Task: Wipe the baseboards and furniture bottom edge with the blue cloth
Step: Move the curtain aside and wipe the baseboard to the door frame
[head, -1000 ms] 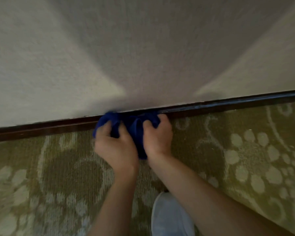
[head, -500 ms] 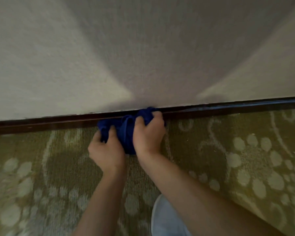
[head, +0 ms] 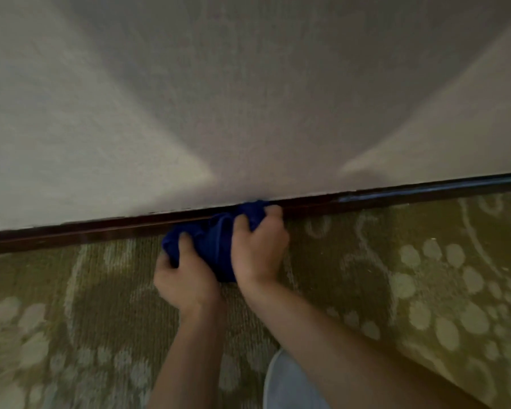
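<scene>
1. Head view: both hands hold the cloth (head: 219, 240), bunched against the baseboard (head: 101, 231) where wall (head: 248, 98) meets carpet (head: 366, 261).
2. Right hand (head: 258, 252): fingers curled over the cloth's upper right end, pinning it onto the baseboard's top edge. Firm hold, fabric wadded under the knuckles.
3. Left hand (head: 183, 278): fingers curled round the lower left lump of cloth, sitting lower, just off the baseboard and over the carpet. Thumb side hidden, so exact pinch can't be told, but it grips fabric.
4. Cloth location: centre of frame, top tip touching the baseboard-wall line, tail hanging down between the two hands.
5. Handling guess: soft, light, limp; no fragility, no slip risk on skin. It crumples freely, so a wad gives uneven contact; flattening a pad under the fingers would likely cover the narrow ledge better.
6. Where to hold: bunch the bulk in the palm, leave a fold at the fingertips to press into the ledge.
7. Baseboard: dark, thin, runs the full width; a bluish sheen on the right stretch, cause unclear.
8. Pale shoe-like shape (head: 289, 385) at bottom edge, blurred.
9. No furniture in view; that part looks not yet reached.
</scene>
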A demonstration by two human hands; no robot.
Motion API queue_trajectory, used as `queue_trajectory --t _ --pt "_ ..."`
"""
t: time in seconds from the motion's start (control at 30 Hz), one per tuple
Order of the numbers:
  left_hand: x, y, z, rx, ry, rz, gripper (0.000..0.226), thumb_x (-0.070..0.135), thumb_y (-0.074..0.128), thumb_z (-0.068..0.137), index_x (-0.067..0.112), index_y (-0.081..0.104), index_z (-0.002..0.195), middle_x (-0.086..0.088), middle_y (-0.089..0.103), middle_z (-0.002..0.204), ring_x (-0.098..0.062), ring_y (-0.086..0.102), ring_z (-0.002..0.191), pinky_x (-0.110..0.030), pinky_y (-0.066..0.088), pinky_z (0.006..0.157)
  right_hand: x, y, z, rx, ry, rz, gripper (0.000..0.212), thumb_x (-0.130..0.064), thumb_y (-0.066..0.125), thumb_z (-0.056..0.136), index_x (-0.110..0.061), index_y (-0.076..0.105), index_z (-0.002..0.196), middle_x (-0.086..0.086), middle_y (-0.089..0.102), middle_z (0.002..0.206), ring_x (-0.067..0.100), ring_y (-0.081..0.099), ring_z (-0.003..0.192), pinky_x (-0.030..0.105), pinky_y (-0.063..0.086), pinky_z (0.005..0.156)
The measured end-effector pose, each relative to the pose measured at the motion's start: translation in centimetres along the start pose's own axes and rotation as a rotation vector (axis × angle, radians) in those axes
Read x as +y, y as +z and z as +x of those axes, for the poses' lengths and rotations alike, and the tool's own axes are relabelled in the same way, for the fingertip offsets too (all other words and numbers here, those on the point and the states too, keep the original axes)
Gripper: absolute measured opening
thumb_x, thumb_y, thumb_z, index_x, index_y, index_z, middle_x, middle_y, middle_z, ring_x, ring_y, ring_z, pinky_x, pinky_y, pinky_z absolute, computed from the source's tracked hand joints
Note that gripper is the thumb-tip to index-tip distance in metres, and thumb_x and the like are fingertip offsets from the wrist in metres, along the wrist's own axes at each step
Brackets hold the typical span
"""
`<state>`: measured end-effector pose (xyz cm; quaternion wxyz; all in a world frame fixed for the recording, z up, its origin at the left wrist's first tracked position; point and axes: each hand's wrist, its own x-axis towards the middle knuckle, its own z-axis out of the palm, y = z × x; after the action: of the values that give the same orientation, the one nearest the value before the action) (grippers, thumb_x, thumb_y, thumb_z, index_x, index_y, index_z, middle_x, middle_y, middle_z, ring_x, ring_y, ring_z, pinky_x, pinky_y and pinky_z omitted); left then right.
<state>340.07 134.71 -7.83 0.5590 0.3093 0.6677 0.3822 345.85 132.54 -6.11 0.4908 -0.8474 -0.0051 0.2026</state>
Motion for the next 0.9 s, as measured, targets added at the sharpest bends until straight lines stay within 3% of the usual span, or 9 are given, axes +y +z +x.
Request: queue_trajectory --t 0.1,0.2,0.3,0.4,0.5,0.57,0.77,0.83,0.9 --pt "0.1 0.8 -0.4 -0.093 -0.043 0.034 0.01 0.018 0.066 0.091 0.016 0.072 0.083 0.002 0.071 0.079 -0.006 0.068 0.07 -0.022 0.052 0.059 0.5 -1.5 1.6 -0.048 0.031 -0.029 0.019 -0.016 0.063 0.084 -0.005 0.064 0.099 0.013 0.069 0.096 0.029 0.065 0.093 0.031 0.049 0.08" --pt "-0.2 2.4 -1.5 -0.311 -0.175 0.031 0.015 0.015 0.07 0.088 0.014 0.07 0.073 -0.001 0.072 0.075 -0.014 0.068 0.075 -0.024 0.054 0.062 1.1 -5.3 4.9 0.199 0.186 0.055 0.02 -0.016 0.064 0.083 -0.003 0.065 0.098 0.017 0.069 0.099 0.031 0.066 0.091 0.041 0.055 0.085" --pt "0.1 2.7 -2.8 -0.438 -0.287 0.039 0.013 0.013 0.068 0.09 0.012 0.068 0.076 0.002 0.072 0.074 -0.01 0.069 0.071 -0.024 0.056 0.06 1.1 -6.9 6.8 0.359 0.304 0.184 0.025 -0.017 0.059 0.087 -0.001 0.063 0.106 0.015 0.067 0.105 0.025 0.064 0.085 0.037 0.055 0.082" --pt "1.5 1.6 -2.1 -0.217 -0.287 -0.084 0.014 0.012 0.066 0.091 0.013 0.059 0.079 -0.001 0.067 0.08 -0.012 0.066 0.073 -0.027 0.057 0.069 0.3 -4.0 5.3 0.3 0.318 0.174 0.03 -0.022 0.06 0.087 -0.003 0.062 0.111 0.015 0.067 0.112 0.032 0.065 0.1 0.039 0.054 0.088" --pt "2.8 -0.2 0.0 0.048 -0.249 -0.207 0.012 0.018 0.062 0.092 0.014 0.051 0.09 0.003 0.058 0.085 -0.018 0.065 0.086 -0.042 0.056 0.089 -0.7 0.8 1.5 0.006 0.331 0.177 0.028 -0.023 0.063 0.086 -0.006 0.062 0.107 0.014 0.067 0.109 0.031 0.065 0.099 0.036 0.054 0.085" --pt "3.3 -0.8 0.7 0.088 -0.21 -0.238 0.016 0.022 0.06 0.093 0.019 0.046 0.101 0.006 0.055 0.086 -0.019 0.064 0.088 -0.044 0.057 0.088 -1.4 2.5 0.1 -0.124 0.401 0.243 0.031 -0.025 0.063 0.085 -0.006 0.061 0.11 0.013 0.066 0.109 0.032 0.066 0.099 0.042 0.056 0.088" --pt "2.0 1.4 -0.7 -0.274 -0.238 -0.018 0.011 0.019 0.064 0.092 0.014 0.061 0.101 -0.002 0.068 0.101 -0.014 0.066 0.089 -0.031 0.059 0.076 0.2 -2.9 4.1 0.096 0.441 0.403 0.034 -0.019 0.068 0.072 -0.002 0.064 0.101 0.018 0.069 0.106 0.033 0.068 0.093 0.053 0.057 0.085" --pt "1.0 2.2 -1.9 -0.476 -0.322 0.041 0.01 0.014 0.063 0.093 0.011 0.064 0.102 -0.004 0.069 0.101 -0.016 0.067 0.09 -0.025 0.059 0.061 0.4 -5.8 6.2 0.209 0.462 0.429 0.045 -0.022 0.068 0.072 -0.001 0.063 0.111 0.017 0.068 0.114 0.032 0.068 0.095 0.052 0.057 0.086" --pt "0.5 2.6 -2.5 -0.495 -0.362 0.051 0.009 0.011 0.061 0.094 0.009 0.062 0.102 -0.006 0.068 0.101 -0.018 0.067 0.093 -0.022 0.059 0.059 0.3 -6.9 7.6 0.234 0.508 0.426 0.044 -0.018 0.065 0.082 0.0 0.059 0.122 0.013 0.064 0.12 0.03 0.065 0.1 0.048 0.055 0.092"
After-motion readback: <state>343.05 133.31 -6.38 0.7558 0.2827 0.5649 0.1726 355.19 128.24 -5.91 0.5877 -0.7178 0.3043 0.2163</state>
